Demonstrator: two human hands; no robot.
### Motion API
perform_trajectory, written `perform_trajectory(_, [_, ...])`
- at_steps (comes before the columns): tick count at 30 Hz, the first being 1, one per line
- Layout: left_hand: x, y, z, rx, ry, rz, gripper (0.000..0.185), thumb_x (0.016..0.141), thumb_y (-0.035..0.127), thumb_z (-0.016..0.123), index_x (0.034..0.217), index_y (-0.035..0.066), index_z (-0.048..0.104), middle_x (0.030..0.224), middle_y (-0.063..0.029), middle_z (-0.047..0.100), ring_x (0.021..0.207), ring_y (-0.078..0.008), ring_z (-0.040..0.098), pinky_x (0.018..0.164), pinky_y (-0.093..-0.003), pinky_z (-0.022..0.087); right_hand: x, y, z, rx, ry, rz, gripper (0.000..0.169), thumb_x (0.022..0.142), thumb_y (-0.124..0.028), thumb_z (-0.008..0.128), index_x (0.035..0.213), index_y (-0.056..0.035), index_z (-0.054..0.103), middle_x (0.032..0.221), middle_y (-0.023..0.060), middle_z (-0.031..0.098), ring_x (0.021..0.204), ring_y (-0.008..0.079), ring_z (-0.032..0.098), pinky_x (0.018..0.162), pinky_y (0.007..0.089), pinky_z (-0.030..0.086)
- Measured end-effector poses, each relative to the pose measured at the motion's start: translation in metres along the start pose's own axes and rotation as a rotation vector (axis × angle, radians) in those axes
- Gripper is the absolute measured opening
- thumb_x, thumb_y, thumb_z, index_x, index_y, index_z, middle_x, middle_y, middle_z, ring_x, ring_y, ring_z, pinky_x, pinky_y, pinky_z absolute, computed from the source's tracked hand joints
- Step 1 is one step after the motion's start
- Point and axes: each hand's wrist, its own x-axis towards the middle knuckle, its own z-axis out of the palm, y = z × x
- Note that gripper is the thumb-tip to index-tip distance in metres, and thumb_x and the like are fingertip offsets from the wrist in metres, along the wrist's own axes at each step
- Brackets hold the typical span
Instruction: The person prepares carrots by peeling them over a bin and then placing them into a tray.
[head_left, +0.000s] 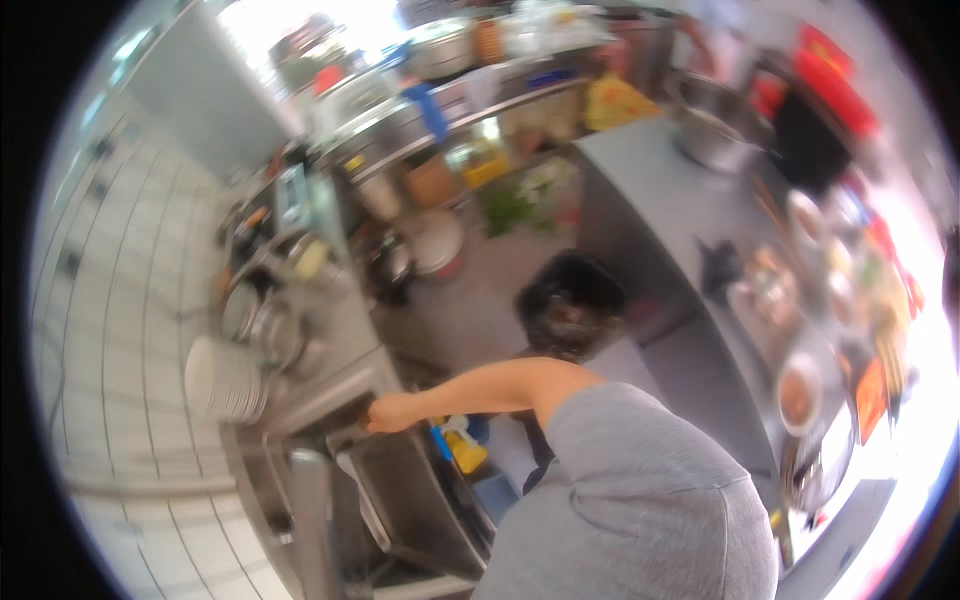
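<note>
My right hand (394, 414) reaches left from a grey short sleeve over a stainless-steel sink (409, 495). Its fingers look curled beside a greyish metal edge or object (349, 435); blur hides whether they grip it. Near that hand, a thick metal spout or post (309, 495) stands over the sink. My left hand is out of view.
Stacked white plates (225, 379) and metal bowls (277, 334) stand along the tiled wall. A black-lined bin (571, 304) sits on the floor. The right-hand counter (645, 176) carries a large pot (716, 124) and several bowls. Someone's arm (697, 49) shows at the far right.
</note>
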Motion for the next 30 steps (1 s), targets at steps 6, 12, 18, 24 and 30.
perform_trajectory(6, [0.023, 0.129, 0.158, -0.6, -0.392, 0.812, 0.04, 0.074, 0.036, 0.072, 0.093, 0.003, 0.062, 0.098, -0.0154, 0.06, 0.085, -0.0285, 0.057, 0.079, -0.0447, 0.046, -0.216, -0.035, -0.083, 1.185, -0.165, 0.562, 0.076, 0.084, -0.072, 0.021, 0.114, -0.0121, 0.058, 0.098, 0.0173, 0.063, 0.073, 0.0232, 0.062, 0.062, 0.0279, 0.05])
perform_trajectory(12, [-0.066, 0.354, 0.197, -1.381, -0.88, 1.411, 0.036, 0.077, 0.037, 0.067, 0.089, 0.006, 0.056, 0.104, -0.0155, 0.053, 0.096, -0.0303, 0.051, 0.088, -0.0471, 0.042, -0.485, -0.067, -0.076, 1.165, 0.546, 0.41, 0.054, 0.088, -0.044, 0.045, 0.127, -0.0062, 0.042, 0.112, 0.013, 0.056, 0.065, 0.0243, 0.062, 0.05, 0.0272, 0.046])
perform_trajectory(18, [-0.238, 0.486, 0.139, -1.781, -1.144, 1.256, 0.031, 0.085, 0.036, 0.061, 0.089, 0.007, 0.051, 0.114, -0.0171, 0.046, 0.11, -0.0301, 0.044, 0.097, -0.0505, 0.038, -0.702, -0.129, 0.045, 1.146, 1.524, 0.687, 0.032, 0.087, -0.02, 0.047, 0.113, -0.0019, 0.049, 0.12, 0.0115, 0.042, 0.073, 0.0253, 0.059, 0.059, 0.0404, 0.056])
perform_trajectory(24, [-0.355, 0.559, 0.075, -1.967, -1.583, 0.611, 0.014, 0.083, 0.008, 0.056, 0.095, 0.003, 0.052, 0.107, -0.0142, 0.05, 0.099, -0.0236, 0.051, 0.091, -0.0403, 0.045, -0.843, -0.178, 0.162, 0.978, 2.478, 0.863, 0.034, 0.084, -0.015, 0.042, 0.113, 0.0022, 0.041, 0.088, 0.0118, 0.045, 0.074, 0.0232, 0.054, 0.059, 0.0403, 0.058])
perform_trajectory(30, [-0.381, 0.572, 0.063, -1.821, -1.649, 0.582, 0.009, 0.082, 0.0, 0.054, 0.09, 0.003, 0.051, 0.105, -0.0119, 0.051, 0.093, -0.0188, 0.053, 0.086, -0.035, 0.048, -0.943, -0.111, 0.225, 0.716, 2.779, 0.789, 0.036, 0.087, -0.017, 0.036, 0.112, 0.0057, 0.046, 0.103, 0.0196, 0.055, 0.078, 0.0292, 0.061, 0.059, 0.0355, 0.057])
